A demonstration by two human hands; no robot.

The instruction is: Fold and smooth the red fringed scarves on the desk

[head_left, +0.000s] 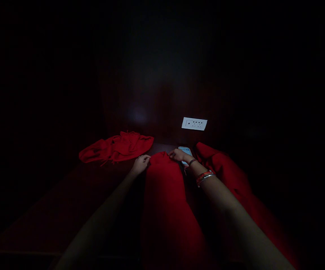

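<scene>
A long red scarf (166, 202) runs from the near side up toward the wall, its far end gathered between my two hands. My left hand (140, 165) is closed at the left corner of that end, fingertips pinching the edge. Opposite it, my right hand (178, 154) has its thumb and fingers closed on the upper right corner. Bracelets (204, 177) circle my right wrist and forearm. Right behind this hand lies a phone (185, 150) with its screen lit, partly covered by the hand. The scarf's near part fades into the dark.
A crumpled red cloth with fringe (120, 147) lies at the back left of the dark table (66, 210). Another long red cloth (230, 172) stretches along the right, partly behind my forearm. A white socket plate (194, 123) is on the wall behind. The surroundings are very dark.
</scene>
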